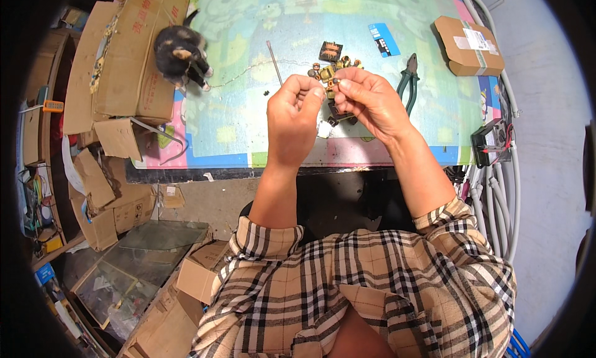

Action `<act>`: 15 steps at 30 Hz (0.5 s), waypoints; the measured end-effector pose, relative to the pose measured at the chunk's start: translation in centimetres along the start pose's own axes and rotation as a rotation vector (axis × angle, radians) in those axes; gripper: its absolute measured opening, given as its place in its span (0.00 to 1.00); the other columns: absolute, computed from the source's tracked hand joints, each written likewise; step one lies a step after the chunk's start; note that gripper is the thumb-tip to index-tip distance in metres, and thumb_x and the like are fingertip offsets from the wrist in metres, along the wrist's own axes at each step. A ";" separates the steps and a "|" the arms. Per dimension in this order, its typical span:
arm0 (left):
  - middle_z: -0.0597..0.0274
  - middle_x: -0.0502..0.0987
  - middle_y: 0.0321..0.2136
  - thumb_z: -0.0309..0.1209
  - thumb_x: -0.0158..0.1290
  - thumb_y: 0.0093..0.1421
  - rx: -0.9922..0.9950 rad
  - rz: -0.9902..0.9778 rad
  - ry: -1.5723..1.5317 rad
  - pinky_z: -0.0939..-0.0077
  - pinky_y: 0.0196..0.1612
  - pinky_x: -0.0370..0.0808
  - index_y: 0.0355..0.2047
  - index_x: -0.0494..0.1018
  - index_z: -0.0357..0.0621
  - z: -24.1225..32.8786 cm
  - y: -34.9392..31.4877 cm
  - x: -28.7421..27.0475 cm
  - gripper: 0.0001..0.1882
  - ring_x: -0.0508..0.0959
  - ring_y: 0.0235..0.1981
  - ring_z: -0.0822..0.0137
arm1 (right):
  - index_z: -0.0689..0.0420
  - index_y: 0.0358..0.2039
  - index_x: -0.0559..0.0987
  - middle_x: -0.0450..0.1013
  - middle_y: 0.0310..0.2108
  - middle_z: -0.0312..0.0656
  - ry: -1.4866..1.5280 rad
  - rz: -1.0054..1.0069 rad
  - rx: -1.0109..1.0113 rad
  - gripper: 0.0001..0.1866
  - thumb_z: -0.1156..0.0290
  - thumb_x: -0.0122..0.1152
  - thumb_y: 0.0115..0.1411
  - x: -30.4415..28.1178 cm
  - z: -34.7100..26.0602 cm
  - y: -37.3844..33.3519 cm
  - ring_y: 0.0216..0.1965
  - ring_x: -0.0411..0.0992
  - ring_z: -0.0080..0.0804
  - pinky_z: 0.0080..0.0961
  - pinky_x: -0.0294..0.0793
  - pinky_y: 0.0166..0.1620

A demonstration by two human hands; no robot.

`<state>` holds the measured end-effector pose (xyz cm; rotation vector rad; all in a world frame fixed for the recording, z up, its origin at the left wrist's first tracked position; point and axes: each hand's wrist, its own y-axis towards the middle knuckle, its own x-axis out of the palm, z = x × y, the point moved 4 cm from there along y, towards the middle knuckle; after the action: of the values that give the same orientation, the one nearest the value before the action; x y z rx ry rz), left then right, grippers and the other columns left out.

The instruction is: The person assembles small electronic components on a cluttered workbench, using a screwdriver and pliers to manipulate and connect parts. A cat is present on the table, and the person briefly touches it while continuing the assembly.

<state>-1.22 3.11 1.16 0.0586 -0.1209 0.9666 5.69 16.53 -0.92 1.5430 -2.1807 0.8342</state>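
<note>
Both hands are raised over the table, fingertips close together. My left hand (292, 121) is closed in a pinch between thumb and forefinger; what it grips is too small to make out. Thumb and fingers of my right hand (374, 105) are pressed together by a small dark round part at their tips. Just beyond and beneath them lies a cluster of small copper-wound coils and transformers (327, 74), partly hidden by the fingers. A larger black transformer with orange windings (330, 51) sits at its far side. Green-handled pliers (407, 84) rest right of my right hand.
A thin screwdriver (273, 59) and a loose wire (254, 65) lie left of the parts. A cat (180, 53) stands beside a large cardboard box (133, 60). Toward the right are a blue card (384, 40), a small carton (469, 48) and a black meter (490, 142) at the table edge.
</note>
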 end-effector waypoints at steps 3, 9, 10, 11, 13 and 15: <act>0.67 0.73 0.27 0.23 0.49 0.62 0.011 0.001 -0.001 0.83 0.36 0.67 0.31 0.71 0.35 0.1 0.0 -0.1 0.03 0.70 0.30 0.77 | 0.65 0.42 0.76 0.76 0.29 0.40 -0.251 0.094 -0.056 0.11 0.72 0.59 0.61 -0.1 -0.2 0.1 0.28 0.74 0.21 0.14 0.73 0.33; 0.64 0.72 0.27 0.26 0.49 0.62 -0.009 0.067 -0.059 0.81 0.38 0.68 0.32 0.70 0.35 0.4 0.2 -0.4 0.06 0.70 0.30 0.75 | 0.63 0.39 0.79 0.77 0.26 0.38 -0.462 0.101 -0.246 0.10 0.70 0.60 0.61 0.5 -1.2 -0.4 0.28 0.75 0.20 0.11 0.67 0.25; 0.64 0.72 0.27 0.27 0.49 0.62 -0.012 0.083 -0.082 0.81 0.39 0.68 0.32 0.70 0.35 0.4 0.2 -0.5 0.06 0.70 0.30 0.74 | 0.64 0.39 0.78 0.77 0.26 0.39 -0.468 0.095 -0.226 0.10 0.71 0.59 0.61 0.6 -1.2 -0.4 0.27 0.75 0.20 0.13 0.69 0.28; 0.64 0.72 0.27 0.27 0.48 0.63 -0.012 0.100 -0.089 0.81 0.38 0.68 0.32 0.70 0.35 0.3 0.2 -0.7 0.06 0.70 0.30 0.74 | 0.64 0.39 0.77 0.77 0.26 0.40 -0.475 0.091 -0.206 0.09 0.72 0.58 0.61 0.7 -1.4 -0.5 0.27 0.74 0.21 0.16 0.72 0.30; 0.64 0.72 0.27 0.27 0.48 0.63 -0.009 0.137 -0.101 0.81 0.38 0.68 0.32 0.71 0.36 0.4 0.2 -0.9 0.07 0.70 0.29 0.74 | 0.64 0.39 0.77 0.77 0.27 0.40 -0.473 0.076 -0.184 0.09 0.72 0.58 0.61 0.7 -1.5 -0.5 0.27 0.74 0.21 0.16 0.72 0.31; 0.64 0.72 0.27 0.27 0.48 0.63 -0.025 0.152 -0.116 0.81 0.36 0.68 0.32 0.71 0.36 0.2 0.2 -1.0 0.07 0.70 0.29 0.74 | 0.62 0.38 0.79 0.78 0.27 0.38 -0.458 0.060 -0.178 0.10 0.70 0.60 0.61 0.5 -1.3 -0.4 0.28 0.76 0.20 0.12 0.68 0.27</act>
<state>-1.92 2.37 1.20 0.0834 -0.2469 1.1135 5.83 16.91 0.51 1.7124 -2.5427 0.3053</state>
